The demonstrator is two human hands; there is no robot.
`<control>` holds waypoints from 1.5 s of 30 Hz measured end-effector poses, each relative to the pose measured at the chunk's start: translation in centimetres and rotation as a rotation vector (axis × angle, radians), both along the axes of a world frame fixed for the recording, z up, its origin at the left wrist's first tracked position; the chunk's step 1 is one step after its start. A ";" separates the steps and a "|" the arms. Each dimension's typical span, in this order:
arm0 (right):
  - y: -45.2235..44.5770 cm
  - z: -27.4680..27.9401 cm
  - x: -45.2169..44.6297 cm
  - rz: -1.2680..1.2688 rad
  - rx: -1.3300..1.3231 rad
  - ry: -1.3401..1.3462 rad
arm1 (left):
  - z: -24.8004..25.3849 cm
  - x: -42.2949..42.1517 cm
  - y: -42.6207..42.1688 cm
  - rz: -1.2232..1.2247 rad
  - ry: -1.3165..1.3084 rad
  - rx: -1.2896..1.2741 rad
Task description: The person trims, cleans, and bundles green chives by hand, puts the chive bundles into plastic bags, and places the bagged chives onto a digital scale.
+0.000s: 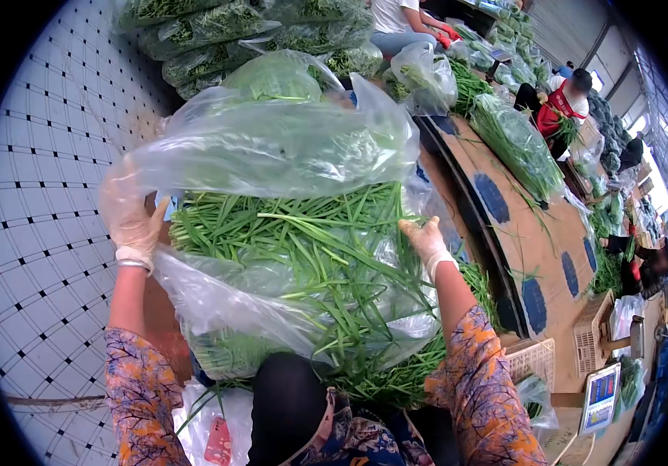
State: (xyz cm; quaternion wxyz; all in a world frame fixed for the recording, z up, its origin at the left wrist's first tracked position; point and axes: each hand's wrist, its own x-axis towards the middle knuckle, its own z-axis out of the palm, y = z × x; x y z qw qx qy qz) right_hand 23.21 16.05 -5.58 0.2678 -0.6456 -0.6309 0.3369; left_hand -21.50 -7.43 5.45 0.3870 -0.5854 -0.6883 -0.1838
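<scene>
A large clear plastic bag (272,159) lies open in front of me, its upper sheet lifted in a billow. Long green leafy stalks (295,233), like garlic chives, are spread inside it, some strewn over the lower sheet. My left hand (130,225), in a thin pale glove, holds the bag's left edge, its fingers partly behind the film. At the right edge is my gloved right hand (429,242), its fingers curled in on the film beside the stalks; the exact grip is partly hidden.
Filled bags of greens (217,39) are stacked behind. On the right, a long brown table (516,210) carries bagged stalks (516,144). Several people work beyond it. Plastic crates (532,363) and a scale display (600,398) stand lower right; a red phone-like object (218,441) lies lower left.
</scene>
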 end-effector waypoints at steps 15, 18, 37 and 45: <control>-2.2 2.0 0.1 0.207 0.085 -0.548 | -6.7 -1.1 -4.9 0.459 -1.150 -0.601; -2.4 2.5 1.1 0.203 -0.005 -0.539 | -6.6 -0.3 -6.8 0.365 -1.172 -0.724; -10.6 8.0 9.8 0.558 0.103 -0.439 | 7.2 13.5 -21.4 -0.125 -1.683 -0.277; -22.3 5.5 16.3 0.488 0.048 -0.212 | 7.8 9.8 -21.0 -0.280 -1.695 0.134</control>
